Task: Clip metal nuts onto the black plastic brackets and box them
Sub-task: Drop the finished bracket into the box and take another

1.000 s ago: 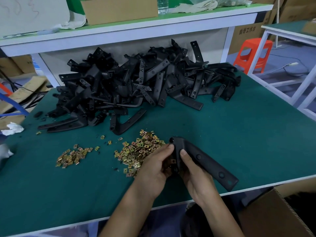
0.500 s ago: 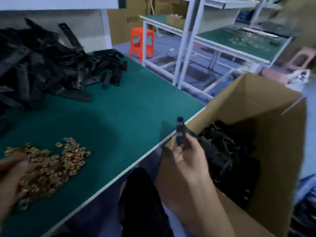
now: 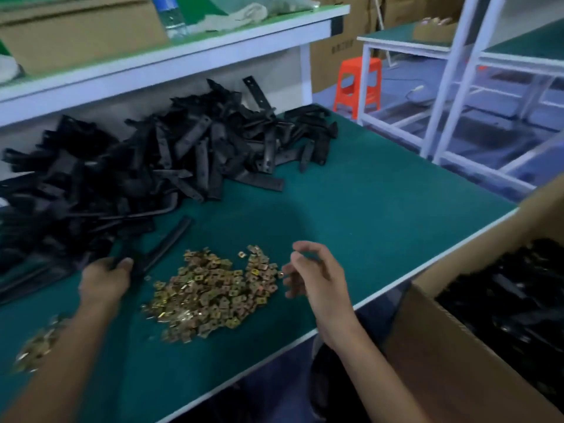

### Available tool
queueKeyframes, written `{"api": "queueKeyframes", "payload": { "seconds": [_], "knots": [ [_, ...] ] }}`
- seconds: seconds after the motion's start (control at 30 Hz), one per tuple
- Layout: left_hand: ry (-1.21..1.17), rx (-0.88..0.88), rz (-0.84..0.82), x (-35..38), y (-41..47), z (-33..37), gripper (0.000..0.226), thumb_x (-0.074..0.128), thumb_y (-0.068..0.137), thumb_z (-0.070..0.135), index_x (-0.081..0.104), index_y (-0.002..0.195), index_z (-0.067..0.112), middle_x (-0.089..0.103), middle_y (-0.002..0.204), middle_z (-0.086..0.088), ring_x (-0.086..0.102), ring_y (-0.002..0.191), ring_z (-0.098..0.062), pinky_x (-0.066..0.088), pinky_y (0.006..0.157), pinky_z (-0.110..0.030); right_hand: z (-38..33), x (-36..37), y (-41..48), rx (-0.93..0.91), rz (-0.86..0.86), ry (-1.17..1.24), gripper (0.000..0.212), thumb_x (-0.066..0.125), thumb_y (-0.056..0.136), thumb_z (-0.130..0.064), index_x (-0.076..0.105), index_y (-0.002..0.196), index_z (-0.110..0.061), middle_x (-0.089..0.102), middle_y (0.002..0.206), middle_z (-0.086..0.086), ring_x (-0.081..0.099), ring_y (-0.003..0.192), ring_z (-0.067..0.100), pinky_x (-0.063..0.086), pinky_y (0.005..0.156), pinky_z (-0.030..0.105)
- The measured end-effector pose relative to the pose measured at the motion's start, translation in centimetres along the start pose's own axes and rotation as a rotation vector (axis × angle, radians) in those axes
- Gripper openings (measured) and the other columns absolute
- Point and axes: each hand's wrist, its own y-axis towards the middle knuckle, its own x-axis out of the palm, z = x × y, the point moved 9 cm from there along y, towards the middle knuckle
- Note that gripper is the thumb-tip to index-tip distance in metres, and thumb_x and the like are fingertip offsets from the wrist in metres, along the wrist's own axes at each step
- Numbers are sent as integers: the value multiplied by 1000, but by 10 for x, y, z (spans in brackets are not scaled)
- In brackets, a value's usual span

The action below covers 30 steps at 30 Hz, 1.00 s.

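Black bracket [image 3: 164,245] clasped in the left grip [image 3: 103,279]; right grip [image 3: 314,276] hangs loose-fingered beside the nuts [image 3: 210,291].

A small factory or assembly workshop, it seems: a green-matted desk [image 3: 381,190] with white edging, a heap of black plastic brackets [image 3: 146,166], loose brass-coloured metal nuts [image 3: 210,294], white-framed benches [image 3: 476,96] far right, stacked brown cardboard cartons [image 3: 335,53], an orange plastic stool [image 3: 357,83].
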Motion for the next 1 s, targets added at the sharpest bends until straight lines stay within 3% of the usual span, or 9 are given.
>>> {"api": "queueKeyframes", "payload": {
  "seconds": [0.1,0.17,0.33,0.43,0.5,0.57,0.67,0.8,1.0],
  "knots": [
    [-195,76,38,-21,-56,47,42,67,96,32,62,125,3,65,121,-12,64,110,-32,49,103,-53,10,40,4,-87,-135,-270,6,64,96,-38,66,98,-43,70,80,5,64,69,13,53,65,39],
    [-308,102,35,-34,-82,60,30,68,96,28,62,119,10,64,117,-9,63,97,-26,51,95,-46,17,54,2,-119,-183,-358,7,64,95,-46,67,98,-41,70,83,-4,66,74,7,52,67,28],
    [-390,270,-488,13,-211,112,21,72,90,30,73,102,47,76,95,6,71,83,-7,56,72,-20,24,56,-2,-112,-189,-353,44,74,75,-67,68,110,-41,73,103,-23,67,97,-6,50,78,11],
    [-234,381,-711,53,-253,125,18,65,95,34,73,105,46,76,99,16,70,88,0,53,73,-14,29,52,2,-66,-148,-134,28,76,83,-45,75,106,-30,75,112,-12,68,110,4,54,90,21],
    [-50,452,-651,64,-239,127,23,53,100,43,76,99,40,72,84,23,63,77,4,43,68,-9,29,45,6,-30,-66,-82,8,71,94,-28,79,94,-26,77,100,-3,70,104,11,57,85,26],
    [127,531,-477,65,-211,133,29,46,104,42,73,108,36,69,96,28,60,92,6,42,79,-9,32,39,7,38,11,-64,17,66,98,-28,78,86,-28,76,87,-7,71,89,11,56,72,29],
    [371,725,-300,84,-187,151,33,48,104,37,66,129,24,65,121,4,52,116,-17,41,101,-31,33,33,7,100,114,-6,27,61,99,-37,77,81,-24,72,74,-5,66,69,12,51,54,32],
    [719,913,-225,129,-187,163,32,46,104,35,67,124,23,62,117,-4,48,109,-22,36,93,-31,31,32,8,87,131,15,30,59,100,-37,75,79,-23,71,71,-2,65,60,11,48,44,29],
    [293,697,-297,109,-180,159,6,67,94,25,67,99,22,70,93,11,64,88,-8,47,76,-22,25,40,11,43,10,10,15,81,84,-11,76,86,-25,77,83,2,74,77,13,55,60,21]
  ]
}}
